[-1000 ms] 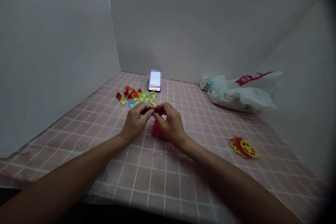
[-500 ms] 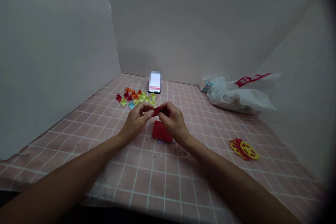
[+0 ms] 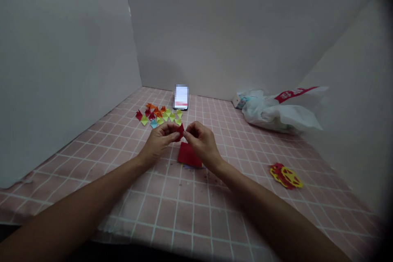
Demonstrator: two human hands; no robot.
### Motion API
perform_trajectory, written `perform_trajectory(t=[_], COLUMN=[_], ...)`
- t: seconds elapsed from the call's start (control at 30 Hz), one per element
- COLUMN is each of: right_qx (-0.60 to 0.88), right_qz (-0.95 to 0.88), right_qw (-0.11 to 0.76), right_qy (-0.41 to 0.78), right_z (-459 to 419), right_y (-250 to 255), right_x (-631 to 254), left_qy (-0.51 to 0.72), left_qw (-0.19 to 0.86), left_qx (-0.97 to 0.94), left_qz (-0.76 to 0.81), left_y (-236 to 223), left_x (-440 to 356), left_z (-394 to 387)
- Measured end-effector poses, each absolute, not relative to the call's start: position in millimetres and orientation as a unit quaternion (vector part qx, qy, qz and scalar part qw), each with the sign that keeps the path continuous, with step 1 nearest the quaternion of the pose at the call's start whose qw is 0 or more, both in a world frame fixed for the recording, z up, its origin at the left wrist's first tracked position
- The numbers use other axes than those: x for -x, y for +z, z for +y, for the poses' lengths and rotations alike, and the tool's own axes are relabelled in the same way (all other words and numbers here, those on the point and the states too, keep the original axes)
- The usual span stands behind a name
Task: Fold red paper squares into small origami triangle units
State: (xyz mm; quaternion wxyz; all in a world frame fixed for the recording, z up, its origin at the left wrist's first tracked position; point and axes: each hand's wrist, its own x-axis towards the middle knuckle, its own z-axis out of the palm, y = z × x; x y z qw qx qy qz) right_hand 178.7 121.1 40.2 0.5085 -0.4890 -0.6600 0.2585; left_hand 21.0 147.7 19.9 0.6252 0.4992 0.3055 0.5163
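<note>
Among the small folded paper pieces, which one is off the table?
The red folded piece, pinched between the left hand and right hand; the others lie in a cluster.

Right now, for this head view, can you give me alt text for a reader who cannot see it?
Both hands, left hand and right hand, pinch a small red folded paper above a red paper stack on a pink tiled table. Behind lie colourful folded pieces, a phone and a plastic bag.

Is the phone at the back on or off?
On. The phone leans upright against the back wall, and its screen glows bright white with a red strip near the bottom.
</note>
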Motion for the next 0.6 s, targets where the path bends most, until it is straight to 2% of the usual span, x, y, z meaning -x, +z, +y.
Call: perform_trajectory(t=[0.33, 0.6], right_qx=[0.505, 0.460], right_qz=[-0.642, -0.509], right_qw=[0.505, 0.538], right_qy=[0.278, 0.490], right_z=[119.2, 118.9], right_y=[39.7, 42.6], right_x=[-176.4, -172.3], left_qy=[0.544, 0.530], left_qw=[0.498, 0.394], left_qx=[-0.592, -0.659], left_qz=[0.325, 0.359], left_y=[22.2, 24.5], left_x=[-23.4, -20.4], left_z=[144.0, 142.5])
